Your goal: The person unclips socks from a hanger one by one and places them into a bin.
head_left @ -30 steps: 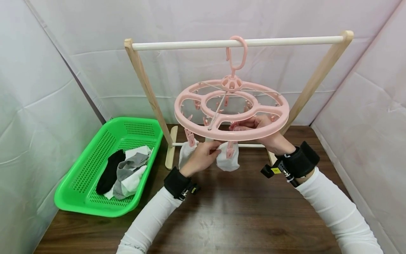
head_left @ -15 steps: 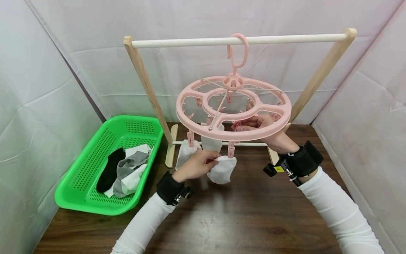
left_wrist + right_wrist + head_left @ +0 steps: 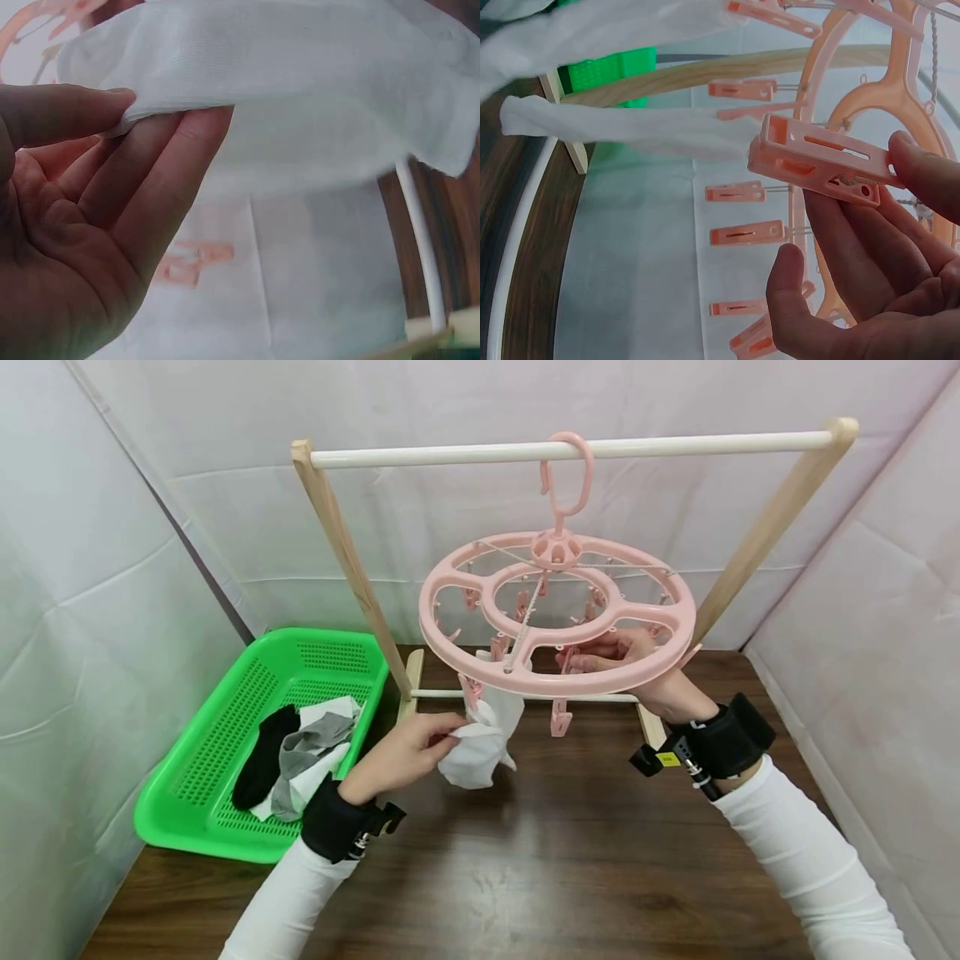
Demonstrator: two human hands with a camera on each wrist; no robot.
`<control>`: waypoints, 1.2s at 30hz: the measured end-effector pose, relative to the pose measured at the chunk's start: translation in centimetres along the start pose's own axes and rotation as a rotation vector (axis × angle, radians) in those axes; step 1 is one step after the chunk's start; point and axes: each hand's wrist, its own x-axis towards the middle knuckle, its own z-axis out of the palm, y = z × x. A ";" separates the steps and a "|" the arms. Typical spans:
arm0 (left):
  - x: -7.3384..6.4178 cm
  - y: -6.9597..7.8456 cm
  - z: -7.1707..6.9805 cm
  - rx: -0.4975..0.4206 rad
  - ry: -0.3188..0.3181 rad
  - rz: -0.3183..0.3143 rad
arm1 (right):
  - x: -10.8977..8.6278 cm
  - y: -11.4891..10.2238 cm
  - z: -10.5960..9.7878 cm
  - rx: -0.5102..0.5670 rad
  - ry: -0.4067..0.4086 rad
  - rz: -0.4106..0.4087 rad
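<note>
In the head view my left hand (image 3: 408,747) pinches a white sock (image 3: 474,762) by its edge, below the left front of a pink round clip hanger (image 3: 431,627). The left wrist view shows thumb and fingers on the edge of the white sock (image 3: 262,52). A second white sock (image 3: 510,714) hangs behind, partly covered. Under the hanger ring, my right hand (image 3: 622,652) holds a pink clothespin (image 3: 825,157) between thumb and fingers. A front clothespin (image 3: 561,718) dangles with nothing in it. Another clothespin (image 3: 470,691) overlaps the white cloth near my left hand.
A wooden stand with a white rod (image 3: 450,455) carries the hanger by its hook (image 3: 581,477). To the left stands a green basket (image 3: 195,727) with a black sock (image 3: 264,756) and grey and white socks (image 3: 315,743). Below is a dark wooden table (image 3: 570,860).
My left hand has moved left, drawing the white sock away from the front clothespin, which now hangs bare. The hanger has turned slightly. My right hand stays at its clothespin.
</note>
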 end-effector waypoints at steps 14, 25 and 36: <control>-4.1 0.4 -6.0 0.178 0.199 -0.107 | -0.4 0.8 -0.2 0.053 0.066 0.068; -7.0 1.4 -11.2 0.299 0.465 -0.287 | -0.7 0.9 -0.2 0.001 0.107 0.095; -8.9 -0.3 -14.8 0.183 0.508 -0.497 | -0.8 0.8 -0.1 -0.035 0.110 0.094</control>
